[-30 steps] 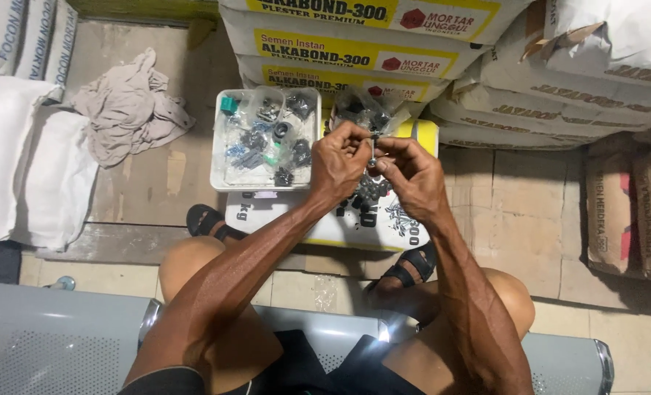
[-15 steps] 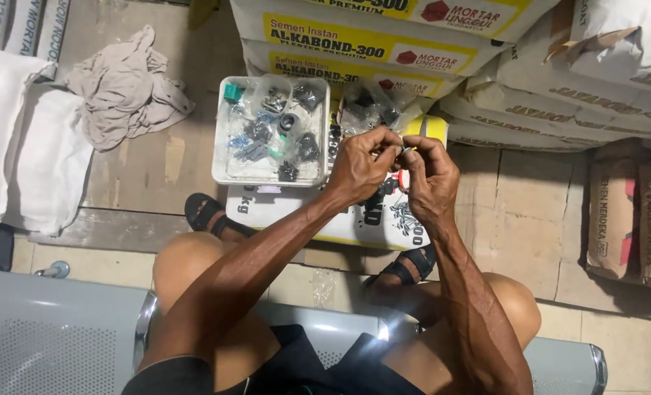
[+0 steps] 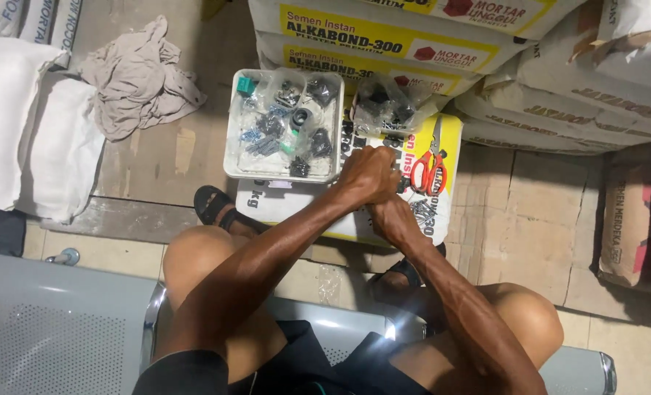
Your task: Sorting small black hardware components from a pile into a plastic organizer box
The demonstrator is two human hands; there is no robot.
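My left hand and my right hand are pressed together in fists over a yellow and white sack lying on the floor. The left sits on top of the right. Both are closed on a small metal part that the fingers almost wholly hide. Just left of them stands a white tray holding several clear bags of small dark hardware. A clear bag of dark parts lies behind the hands. Orange-handled scissors lie to their right, and loose small metal parts beside the right hand.
Stacked sacks rise along the back and right. A crumpled grey cloth and white sacks lie at the left. I sit on a grey metal bench, with my sandalled feet by the sack.
Both hands have dropped from in front of the tray and bag down and right onto the sack. The fingertip pinch has become two closed fists, one over the other.
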